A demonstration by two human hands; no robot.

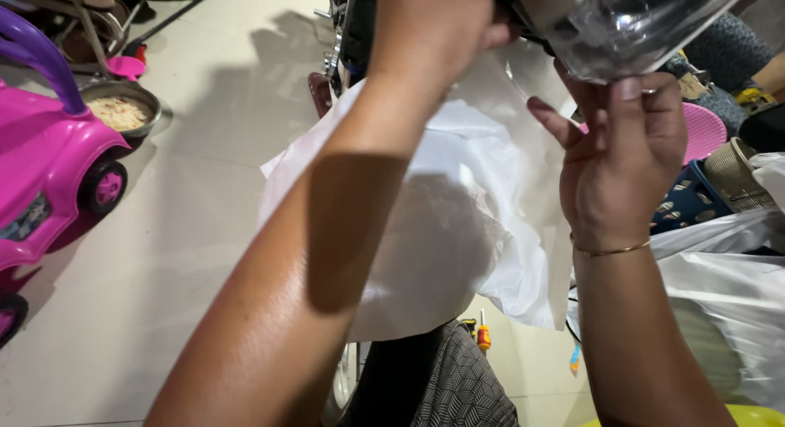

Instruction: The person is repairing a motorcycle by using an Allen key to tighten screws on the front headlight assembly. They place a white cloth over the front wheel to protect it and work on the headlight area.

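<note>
My left hand is raised at the top centre, fingers closed on the edge of a large white plastic sheet that hangs down over something beneath it. My right hand is up at the right, wearing a thin gold bracelet, and grips the lower rim of a clear plastic container held close to the camera. The sheet drapes between both arms. Part of a motorbike shows behind the sheet at the top.
A pink ride-on toy car stands at left, with a metal bowl of food behind it. Pink and blue baskets and white bags sit at right. A small screwdriver lies on the tiled floor.
</note>
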